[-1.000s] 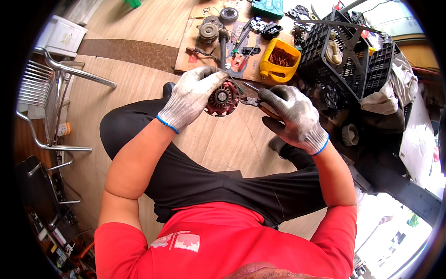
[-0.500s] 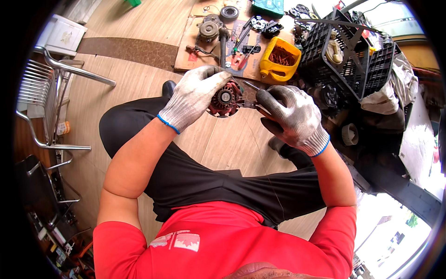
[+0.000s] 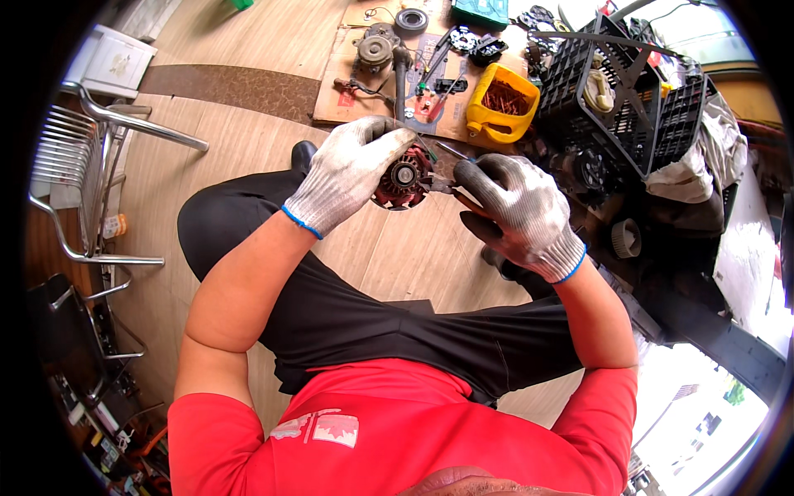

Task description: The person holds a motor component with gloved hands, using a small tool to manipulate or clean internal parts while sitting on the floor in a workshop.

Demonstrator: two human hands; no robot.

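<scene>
My left hand (image 3: pixel 351 165), in a white knit glove, is closed on the rim of a round motor part with reddish windings (image 3: pixel 405 174) and a bearing at its centre. On the right, my other gloved hand (image 3: pixel 521 207), its fingers dark with grime, is curled round pliers with an orange handle (image 3: pixel 468 201). Their jaws reach the right side of the motor part. A thin pointed metal tool (image 3: pixel 452 150) sticks out above that hand's fingers; its grip is hidden. The motor part is above the floor, beyond my crossed legs.
Beyond my hands, cardboard (image 3: pixel 331 95) carries a dirty motor housing (image 3: pixel 376 50), a black ring (image 3: pixel 411 20) and small parts. A cut yellow jug (image 3: pixel 503 103) holds copper scraps. Black crates (image 3: pixel 591 91) stand at the right; a metal chair (image 3: pixel 124 124) at the left.
Both hands stay nearly in place and keep their holds. The view has shifted slightly. A fine wire hanging from the motor part across my lap earlier no longer shows clearly.
</scene>
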